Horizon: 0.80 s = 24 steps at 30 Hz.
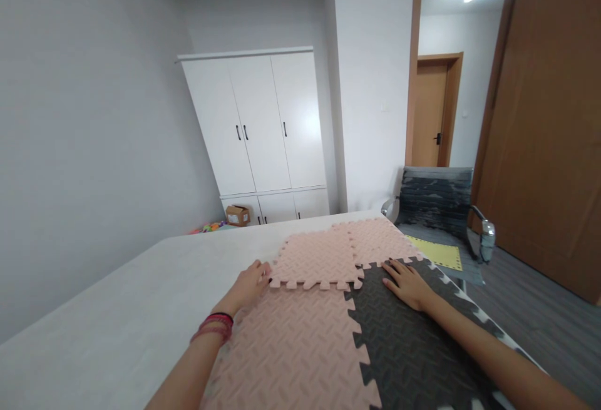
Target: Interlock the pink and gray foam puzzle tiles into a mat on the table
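My left hand (250, 286) is at the near left corner of a pink foam mat tile (319, 253), its fingers bent round the tile's edge. That tile's toothed near edge lies over the far edge of a larger-looking pink tile (295, 341) in front. A dark grey foam tile (404, 341) joins the near pink tile along its right side. On the dark tile's far part my right hand (407, 283) lies flat, fingers spread, close to another pink tile (382, 239) at the back right. The right hand holds nothing.
The tiles lie on a white table (117, 297). Beyond its right edge stands a grey chair (436, 200) with a yellow foam tile (434, 252) on the seat. A white cabinet (263, 122), a cardboard box (237, 215) and a brown door (544, 122) are farther off.
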Each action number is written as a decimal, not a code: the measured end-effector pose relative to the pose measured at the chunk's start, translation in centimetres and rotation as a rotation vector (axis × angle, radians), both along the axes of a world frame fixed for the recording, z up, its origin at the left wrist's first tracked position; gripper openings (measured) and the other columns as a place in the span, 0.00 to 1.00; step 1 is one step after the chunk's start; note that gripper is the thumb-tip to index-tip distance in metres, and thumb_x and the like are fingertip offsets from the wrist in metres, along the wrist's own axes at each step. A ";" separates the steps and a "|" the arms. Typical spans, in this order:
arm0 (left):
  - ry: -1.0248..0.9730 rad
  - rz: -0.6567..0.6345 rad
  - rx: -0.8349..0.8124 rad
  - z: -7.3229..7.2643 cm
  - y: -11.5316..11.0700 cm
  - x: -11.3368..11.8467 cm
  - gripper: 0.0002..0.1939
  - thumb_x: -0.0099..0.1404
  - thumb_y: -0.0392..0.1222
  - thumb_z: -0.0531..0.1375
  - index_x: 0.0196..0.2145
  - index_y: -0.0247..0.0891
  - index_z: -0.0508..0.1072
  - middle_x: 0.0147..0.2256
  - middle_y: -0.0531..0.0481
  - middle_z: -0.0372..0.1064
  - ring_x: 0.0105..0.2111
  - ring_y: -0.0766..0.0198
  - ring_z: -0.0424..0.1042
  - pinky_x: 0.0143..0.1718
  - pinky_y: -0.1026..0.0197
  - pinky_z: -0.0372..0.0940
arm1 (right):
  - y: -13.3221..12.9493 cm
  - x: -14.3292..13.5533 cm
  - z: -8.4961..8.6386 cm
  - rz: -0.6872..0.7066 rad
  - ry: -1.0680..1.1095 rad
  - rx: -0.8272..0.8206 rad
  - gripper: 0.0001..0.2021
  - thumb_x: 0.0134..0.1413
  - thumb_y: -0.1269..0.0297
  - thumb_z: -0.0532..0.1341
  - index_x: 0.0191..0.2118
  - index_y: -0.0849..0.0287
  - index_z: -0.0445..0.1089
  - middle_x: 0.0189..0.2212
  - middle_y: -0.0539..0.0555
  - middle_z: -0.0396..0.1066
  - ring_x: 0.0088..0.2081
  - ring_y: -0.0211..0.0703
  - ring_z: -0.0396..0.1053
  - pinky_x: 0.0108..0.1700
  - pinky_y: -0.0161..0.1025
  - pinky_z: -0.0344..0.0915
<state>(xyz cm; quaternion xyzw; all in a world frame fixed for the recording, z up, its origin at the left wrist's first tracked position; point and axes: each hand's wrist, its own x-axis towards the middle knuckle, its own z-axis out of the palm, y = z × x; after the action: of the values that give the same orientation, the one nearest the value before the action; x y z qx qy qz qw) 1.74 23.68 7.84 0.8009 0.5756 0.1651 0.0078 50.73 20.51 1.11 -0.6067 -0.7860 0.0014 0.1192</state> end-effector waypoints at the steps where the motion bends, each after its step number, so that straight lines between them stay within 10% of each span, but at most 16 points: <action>1: 0.030 0.007 -0.015 -0.7 0.5 -0.3 0.09 0.63 0.45 0.48 0.34 0.41 0.65 0.35 0.50 0.62 0.32 0.64 0.66 0.37 0.61 0.60 | 0.0 0.0 0.0 -0.001 0.002 0.000 0.34 0.60 0.40 0.38 0.65 0.53 0.51 0.64 0.60 0.51 0.65 0.51 0.46 0.61 0.53 0.47; 11: 0.197 0.172 -0.075 -3.1 1.6 -5.8 0.13 0.66 0.46 0.44 0.40 0.39 0.63 0.39 0.46 0.61 0.37 0.61 0.66 0.38 0.61 0.59 | 0.2 -0.1 0.0 -0.011 0.015 -0.013 0.34 0.60 0.40 0.37 0.65 0.51 0.49 0.64 0.59 0.49 0.65 0.51 0.44 0.62 0.55 0.45; 24: 0.135 0.263 -0.118 -2.9 2.7 -5.5 0.15 0.66 0.49 0.55 0.43 0.36 0.68 0.43 0.48 0.67 0.42 0.62 0.68 0.43 0.52 0.65 | 0.1 -0.2 -0.1 -0.015 0.009 -0.015 0.33 0.60 0.41 0.38 0.65 0.52 0.50 0.64 0.60 0.50 0.65 0.50 0.45 0.62 0.54 0.45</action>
<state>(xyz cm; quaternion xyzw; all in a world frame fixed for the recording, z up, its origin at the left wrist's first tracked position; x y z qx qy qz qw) -3.77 26.40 4.92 0.7262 0.6833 0.0761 -0.0055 50.53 20.61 0.99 -0.6136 -0.7807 0.0089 0.1181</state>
